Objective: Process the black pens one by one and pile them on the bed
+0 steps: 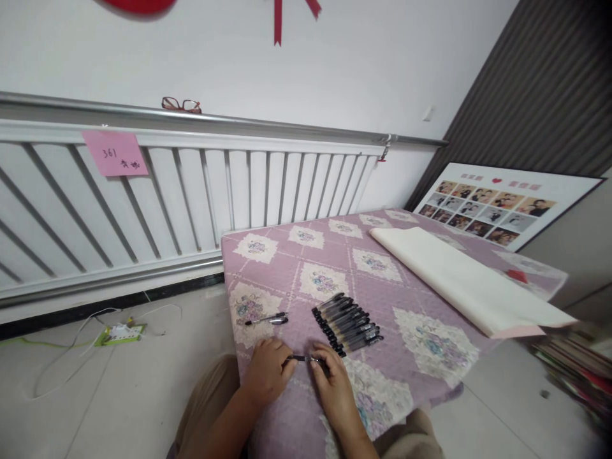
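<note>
Between my two hands a dark pen (300, 358) lies crosswise, just above the front part of the table. My left hand (268, 370) is closed on its left end, thumb and fingers together. The pen's other end sits in my right hand (331, 376), pinched between thumb and fingers. Whether the pen is in one piece is too small to tell. Just beyond my right hand a row of several black-capped pens (349, 324) lies side by side. A few loose pens (268, 319) rest beyond my left hand, near the table's left edge.
A purple floral cloth (287, 271) covers the table. A large cream sheet (449, 274) lies on its right side; a photo board (492, 204) leans behind. Beyond the left edge are a white radiator (248, 191) and a power strip (122, 333) with cables on the floor.
</note>
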### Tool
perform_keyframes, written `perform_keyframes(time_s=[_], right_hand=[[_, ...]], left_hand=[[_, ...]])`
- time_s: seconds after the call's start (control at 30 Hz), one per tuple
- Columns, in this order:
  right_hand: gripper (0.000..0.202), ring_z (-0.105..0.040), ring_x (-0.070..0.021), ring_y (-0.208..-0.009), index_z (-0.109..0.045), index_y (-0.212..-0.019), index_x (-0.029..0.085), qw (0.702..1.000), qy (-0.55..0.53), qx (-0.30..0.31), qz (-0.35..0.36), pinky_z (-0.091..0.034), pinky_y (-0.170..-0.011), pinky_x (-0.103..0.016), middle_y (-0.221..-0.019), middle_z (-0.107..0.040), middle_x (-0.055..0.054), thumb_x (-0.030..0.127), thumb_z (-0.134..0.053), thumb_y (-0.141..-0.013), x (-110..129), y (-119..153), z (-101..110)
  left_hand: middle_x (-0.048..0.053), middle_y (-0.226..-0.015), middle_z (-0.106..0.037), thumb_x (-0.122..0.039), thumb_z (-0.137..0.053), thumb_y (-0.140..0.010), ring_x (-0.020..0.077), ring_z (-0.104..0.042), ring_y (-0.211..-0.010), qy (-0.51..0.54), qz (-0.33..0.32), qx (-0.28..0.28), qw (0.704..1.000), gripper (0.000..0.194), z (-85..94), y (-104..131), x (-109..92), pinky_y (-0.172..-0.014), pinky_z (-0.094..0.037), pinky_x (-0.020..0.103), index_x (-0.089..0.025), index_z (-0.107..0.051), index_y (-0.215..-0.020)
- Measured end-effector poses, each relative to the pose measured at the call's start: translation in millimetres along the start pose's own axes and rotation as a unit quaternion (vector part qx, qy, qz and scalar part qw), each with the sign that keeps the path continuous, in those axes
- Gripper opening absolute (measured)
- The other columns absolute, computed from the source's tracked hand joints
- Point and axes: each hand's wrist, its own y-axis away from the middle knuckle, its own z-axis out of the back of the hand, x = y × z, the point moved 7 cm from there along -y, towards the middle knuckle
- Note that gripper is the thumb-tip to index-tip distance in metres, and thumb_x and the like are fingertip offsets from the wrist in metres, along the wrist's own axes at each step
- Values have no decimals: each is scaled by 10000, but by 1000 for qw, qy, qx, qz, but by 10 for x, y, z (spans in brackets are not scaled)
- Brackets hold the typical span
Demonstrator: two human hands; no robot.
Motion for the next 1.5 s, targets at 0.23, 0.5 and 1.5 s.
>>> perform_keyframes(time_s=[0.23,0.5,1.5], right_hand=[[233,-611,-240,-1006,-642,-942,212,996,-49,-37,-62,-475,-916,-409,-1058,-672,-105,391,-518,-860,-61,26,90],[191,-594,-243,-987,-677,-874,213,999,20,-38,-25,-459,-908,-419,-1009,-670,-97,345,-541,-848,-22,22,59],[286,-633,-222,-936,-675,-1012,247,991,116,61,41,-498,-851,-372,-994,-706,-47,166,-487,-812,292,77,-53]], left_hand=[[2,-910,-626,-301,-539,-867,198,-539,-928,3,17,-12,1000,104,8,-5,22,-874,-336,355,-247,-627,-871],[11,-919,-635,-251,-492,-881,211,-543,-934,-23,90,-54,994,142,47,1,141,-865,-352,360,-254,-631,-910],[41,-1029,-614,-190,-452,-901,234,-512,-994,-80,80,-40,993,242,27,-6,112,-875,-343,389,-264,-624,-1055]])
